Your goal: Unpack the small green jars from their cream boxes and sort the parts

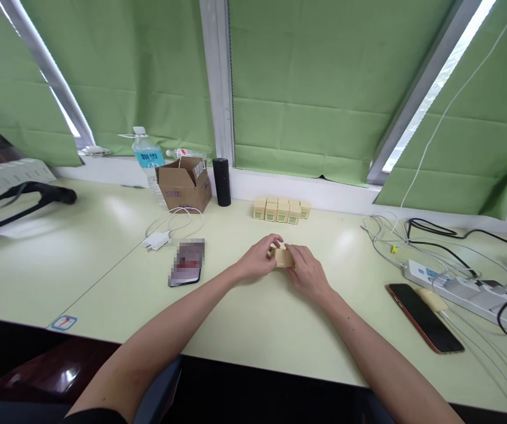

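Between my two hands, just above or on the middle of the table (253,318), is a small tan cardboard box (284,258). My left hand (259,257) is at its left end, with the fingers curled at that end, where a flap seems to stand out. From the right, my right hand (308,268) grips the box, fingers over the top and thumb below. Farther back stands a cluster of several small tan boxes (282,210) with green-edged labels, apart from both hands.
Left of my hands lie a phone (186,263) and a white charger (156,240) with its cable. Behind them stand an open carton (185,187), a water bottle (148,159) and a black cylinder (222,182). On the right are a dark phone (425,318), a power strip (465,294) and tangled cables.
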`<state>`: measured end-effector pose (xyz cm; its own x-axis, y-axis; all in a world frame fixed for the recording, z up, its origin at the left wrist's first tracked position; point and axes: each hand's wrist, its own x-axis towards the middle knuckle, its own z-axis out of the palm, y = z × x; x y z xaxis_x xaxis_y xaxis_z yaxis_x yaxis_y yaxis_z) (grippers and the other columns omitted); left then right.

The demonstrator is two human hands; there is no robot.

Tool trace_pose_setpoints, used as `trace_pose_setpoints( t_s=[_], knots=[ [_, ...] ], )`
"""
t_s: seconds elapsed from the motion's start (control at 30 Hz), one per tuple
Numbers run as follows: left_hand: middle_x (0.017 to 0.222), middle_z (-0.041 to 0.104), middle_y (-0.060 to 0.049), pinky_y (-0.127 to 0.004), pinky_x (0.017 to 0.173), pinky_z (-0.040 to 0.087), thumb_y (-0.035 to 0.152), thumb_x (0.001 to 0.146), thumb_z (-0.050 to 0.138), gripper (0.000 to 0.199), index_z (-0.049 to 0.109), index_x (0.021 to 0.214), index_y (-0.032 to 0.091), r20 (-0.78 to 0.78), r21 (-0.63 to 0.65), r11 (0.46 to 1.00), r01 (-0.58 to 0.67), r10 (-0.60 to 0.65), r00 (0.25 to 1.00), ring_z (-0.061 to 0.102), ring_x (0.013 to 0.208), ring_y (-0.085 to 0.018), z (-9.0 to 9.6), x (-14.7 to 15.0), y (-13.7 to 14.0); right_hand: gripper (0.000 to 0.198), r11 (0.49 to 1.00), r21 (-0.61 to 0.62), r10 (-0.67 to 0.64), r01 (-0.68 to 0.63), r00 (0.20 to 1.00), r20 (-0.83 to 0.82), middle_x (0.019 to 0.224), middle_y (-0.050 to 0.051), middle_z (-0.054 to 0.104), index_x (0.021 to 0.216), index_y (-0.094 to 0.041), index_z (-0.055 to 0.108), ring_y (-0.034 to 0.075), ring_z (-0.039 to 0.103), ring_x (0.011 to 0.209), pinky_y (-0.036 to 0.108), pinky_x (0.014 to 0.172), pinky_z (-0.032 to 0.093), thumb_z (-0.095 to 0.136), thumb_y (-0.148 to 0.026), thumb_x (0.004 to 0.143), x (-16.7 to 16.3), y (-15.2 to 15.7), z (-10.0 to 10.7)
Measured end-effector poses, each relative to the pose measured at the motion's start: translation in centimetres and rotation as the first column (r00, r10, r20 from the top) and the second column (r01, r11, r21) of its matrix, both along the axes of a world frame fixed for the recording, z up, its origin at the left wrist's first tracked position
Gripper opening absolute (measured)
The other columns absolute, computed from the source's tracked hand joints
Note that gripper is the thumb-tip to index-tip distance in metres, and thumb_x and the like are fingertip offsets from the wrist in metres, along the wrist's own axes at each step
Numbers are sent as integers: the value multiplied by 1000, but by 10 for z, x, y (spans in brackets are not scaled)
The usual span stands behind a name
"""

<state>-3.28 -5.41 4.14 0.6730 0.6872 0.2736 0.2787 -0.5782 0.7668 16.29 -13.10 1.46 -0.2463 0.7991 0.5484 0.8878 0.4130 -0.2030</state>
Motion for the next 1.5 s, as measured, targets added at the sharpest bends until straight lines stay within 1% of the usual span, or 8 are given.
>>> trace_pose_setpoints(
  t_s=[0.1,0.3,0.53,0.73,0.9,1.0,1.37,1.5],
  knots=[
    [124,62,-6,-32,82,55,10,76,53,55,48,128,27,4,9,1000,-15,15,1000,64,92,-17,-4,2,1,62,1000,-8,-6,6,1000,15,135,15,61,150,-23,40,35,58,118,52,87,59,54,-14,90,-1,1,0],
    [123,63,-6,-37,94,54,2,72,47,55,52,122,23,65,92,988,-124,118,991,61,111,-22,-5,1,7,58,998,-15,-55,54,996,-70,135,15,59,149,-25,39,35,57,121,52,88,59,52,-21,93,5,3,-3],
    [143,45,-11,-49,115,43,-3,78,46,50,66,115,25,38,371,910,-187,186,982,37,142,-30,-17,1,10,61,995,-72,-87,65,929,-359,130,14,57,148,-25,36,32,57,121,57,101,55,55,-26,90,17,17,-16],
    [145,43,-9,-54,118,38,1,86,44,50,65,121,28,41,294,935,-199,195,980,31,145,-29,-24,2,13,66,986,-162,-120,38,836,-536,130,12,55,148,-27,35,29,58,120,54,101,56,59,-25,86,22,23,-23],
    [127,53,-9,-53,117,38,17,94,52,19,70,94,24,97,258,940,-225,207,974,41,134,-28,-17,4,11,65,992,-120,-92,38,866,-491,128,12,56,149,-28,35,29,59,117,55,102,54,59,-26,88,20,21,-21],
    [124,54,-10,-53,115,38,25,96,55,24,72,79,22,118,276,918,-284,261,958,41,131,-30,-15,5,11,63,998,-63,-38,13,913,-407,130,14,57,148,-27,37,31,58,118,56,101,54,60,-29,90,18,18,-18],
    [139,54,-7,-55,120,33,27,88,66,33,75,120,30,12,207,932,-298,302,953,34,137,-32,-12,3,6,63,999,28,25,-19,966,-256,130,14,59,149,-26,35,32,60,115,55,97,56,58,-23,91,17,14,-12],
    [128,60,-9,-50,115,40,28,87,68,23,80,106,29,5,141,944,-297,299,954,38,134,-32,-17,5,7,66,997,66,42,-30,984,-175,129,14,60,151,-27,34,33,60,115,54,93,57,58,-18,90,13,10,-9]
  ],
)
